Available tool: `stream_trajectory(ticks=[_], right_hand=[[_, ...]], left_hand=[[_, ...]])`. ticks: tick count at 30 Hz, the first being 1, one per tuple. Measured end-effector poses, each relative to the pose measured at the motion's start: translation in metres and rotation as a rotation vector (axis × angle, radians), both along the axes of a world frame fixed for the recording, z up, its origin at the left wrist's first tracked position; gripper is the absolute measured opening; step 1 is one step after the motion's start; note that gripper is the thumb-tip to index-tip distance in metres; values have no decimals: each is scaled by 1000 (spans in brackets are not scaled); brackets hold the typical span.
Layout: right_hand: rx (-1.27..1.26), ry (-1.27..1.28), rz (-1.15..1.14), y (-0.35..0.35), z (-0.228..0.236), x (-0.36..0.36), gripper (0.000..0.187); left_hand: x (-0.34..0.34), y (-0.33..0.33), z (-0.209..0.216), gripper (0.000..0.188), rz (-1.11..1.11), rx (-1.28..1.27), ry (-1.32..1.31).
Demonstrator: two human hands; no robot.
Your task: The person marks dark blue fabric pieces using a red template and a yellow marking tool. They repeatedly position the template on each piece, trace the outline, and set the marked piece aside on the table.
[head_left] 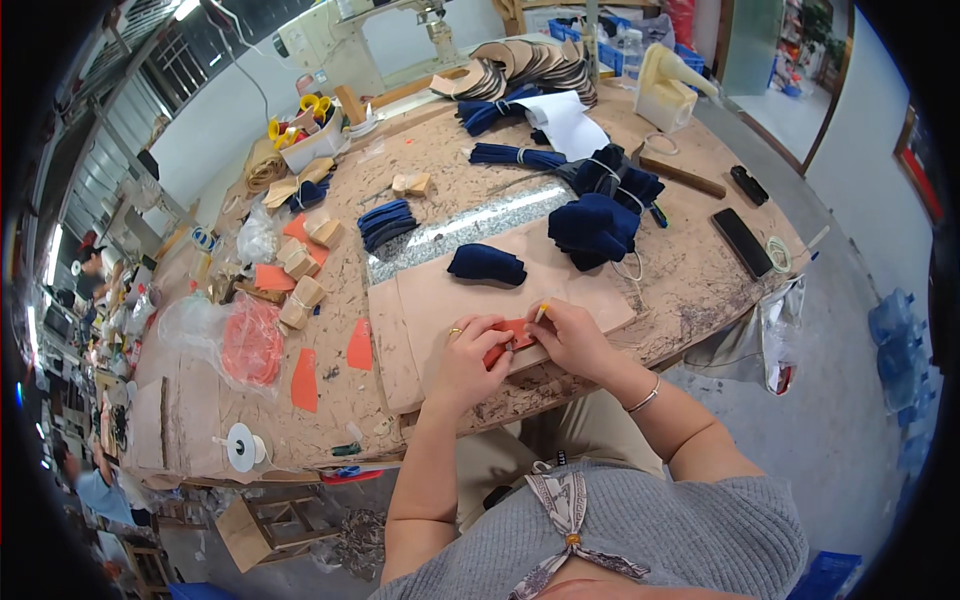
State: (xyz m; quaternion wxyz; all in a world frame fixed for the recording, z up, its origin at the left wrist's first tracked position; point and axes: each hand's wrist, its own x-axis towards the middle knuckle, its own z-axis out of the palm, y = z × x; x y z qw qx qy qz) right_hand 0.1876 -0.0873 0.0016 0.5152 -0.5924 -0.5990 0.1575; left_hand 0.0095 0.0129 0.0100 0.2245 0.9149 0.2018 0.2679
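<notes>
2 hands [466, 355] [573, 341], red piece [520, 334] between them

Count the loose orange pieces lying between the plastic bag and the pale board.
2: the longer orange piece nearer the plastic bag, and the shorter orange piece close to the pale board. None appears hidden there.

No text, labels, brands, numbers or signs legible.

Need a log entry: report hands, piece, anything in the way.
Left hand, right hand: both pinching red piece. Piece partly hidden, over tan board. Navy cloth beyond, clear of both hands.
</notes>
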Motion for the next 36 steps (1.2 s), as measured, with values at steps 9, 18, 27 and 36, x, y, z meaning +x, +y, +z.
stream_trajectory(ticks=[9,18,27,36], right_hand=[[33,-173,2,3,3,-3,7],[57,-129,65,11,3,-14,6],[54,-26,56,7,-1,-11,7],[4,-206,-68,21,-13,-1,24]], left_hand=[[2,5,-7,21,-51,15,-64],[1,5,-7,17,-63,-12,-88],[3,6,-8,19,-94,-12,-103],[-22,26,-38,46,118,-557,-480]])
